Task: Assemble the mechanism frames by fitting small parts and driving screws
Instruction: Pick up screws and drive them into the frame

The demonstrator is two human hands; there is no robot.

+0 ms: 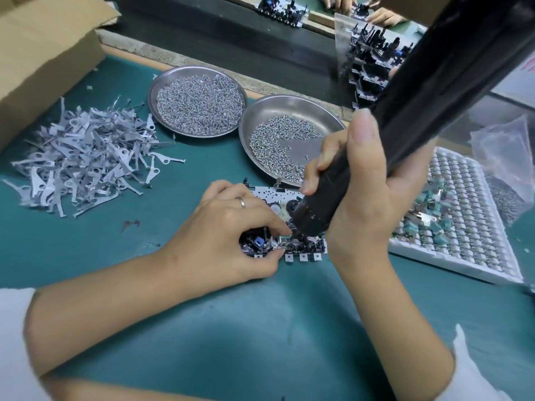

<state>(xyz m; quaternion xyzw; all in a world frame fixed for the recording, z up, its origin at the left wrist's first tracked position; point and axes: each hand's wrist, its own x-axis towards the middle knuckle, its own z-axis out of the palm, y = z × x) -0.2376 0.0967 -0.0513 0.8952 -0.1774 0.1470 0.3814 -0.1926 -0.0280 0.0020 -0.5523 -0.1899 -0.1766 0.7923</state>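
While the right hand (359, 180) wraps its fingers round the black electric screwdriver (405, 111), its tip down on the mechanism frame (289, 227), the left hand (228, 235) pinches the frame's near edge on the green mat (260, 328). Two steel dishes (292, 108) of screws sit just beyond, a heap of metal levers (86, 157) far left.

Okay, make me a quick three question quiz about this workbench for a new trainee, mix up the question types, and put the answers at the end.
1. True or false: the right hand grips the black electric screwdriver.
2. Which steel dish is fuller? A) the left dish B) the right dish
3. Fill in: the left hand steadies the ______ on the green mat.

Key: 1 true; 2 A; 3 mechanism frame.
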